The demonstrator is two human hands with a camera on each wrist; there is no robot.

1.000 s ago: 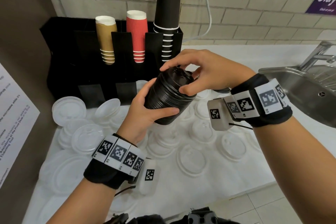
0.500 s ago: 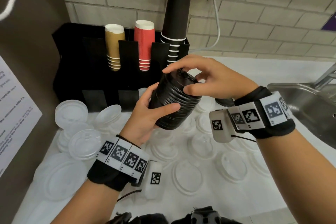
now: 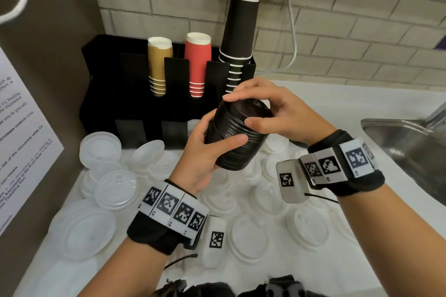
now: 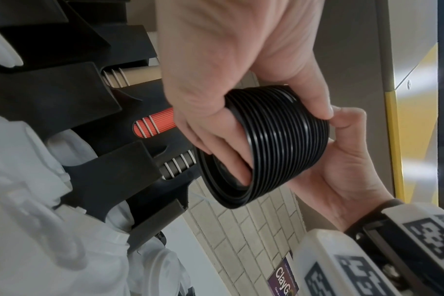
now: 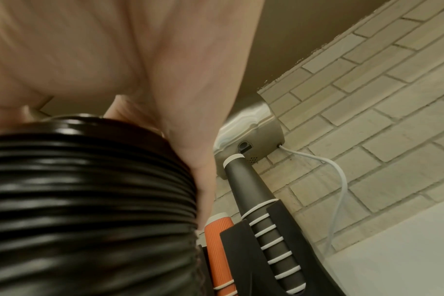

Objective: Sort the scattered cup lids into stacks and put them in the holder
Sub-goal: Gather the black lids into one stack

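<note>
Above white lids, both hands' fingers curl round black lid stack — its underside hidden.

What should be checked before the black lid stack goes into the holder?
1. Left hand grips black stack: ok.
2. Right hand steadies the stack's top: ok.
3. Stack aligned: not ok, one lid sits askew at the end in the left wrist view.
4. Free slot in holder: cannot tell.
5. Stack clear of the white lids on the counter: ok.
</note>
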